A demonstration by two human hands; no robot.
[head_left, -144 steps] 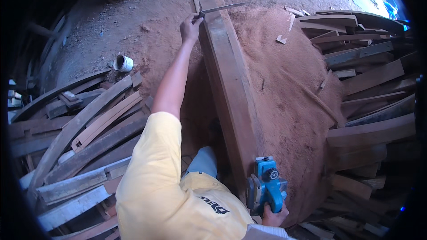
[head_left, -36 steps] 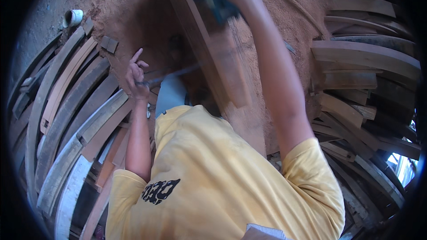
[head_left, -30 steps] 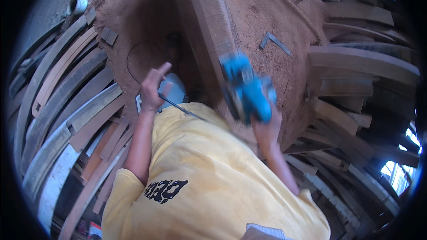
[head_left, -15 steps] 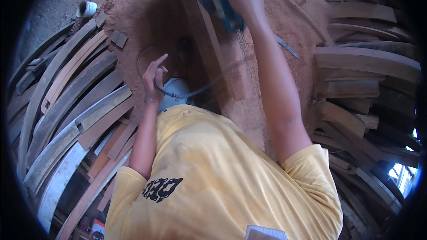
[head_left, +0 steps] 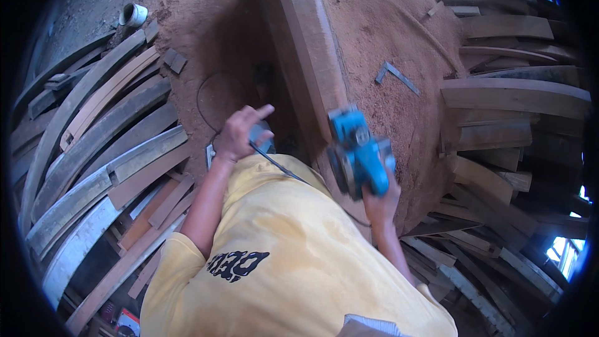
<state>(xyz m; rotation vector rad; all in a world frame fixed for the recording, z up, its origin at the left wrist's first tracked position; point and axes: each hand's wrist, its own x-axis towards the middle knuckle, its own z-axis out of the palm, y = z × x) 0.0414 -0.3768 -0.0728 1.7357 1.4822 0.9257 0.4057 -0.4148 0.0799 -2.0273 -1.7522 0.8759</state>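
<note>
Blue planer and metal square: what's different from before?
The left hand let go of the metal square, which now lies on the sawdust right of the beam, and took the black cord. Since half a second ago, the right hand pulled the blue planer back toward the yellow shirt. Unchanged: its grip, the white bucket.

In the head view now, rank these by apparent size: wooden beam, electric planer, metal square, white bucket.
1. Wooden beam
2. Electric planer
Unranked: metal square and white bucket. The square spans longer but is thin; the bucket is bulkier, and may lie farther from the camera.
</note>
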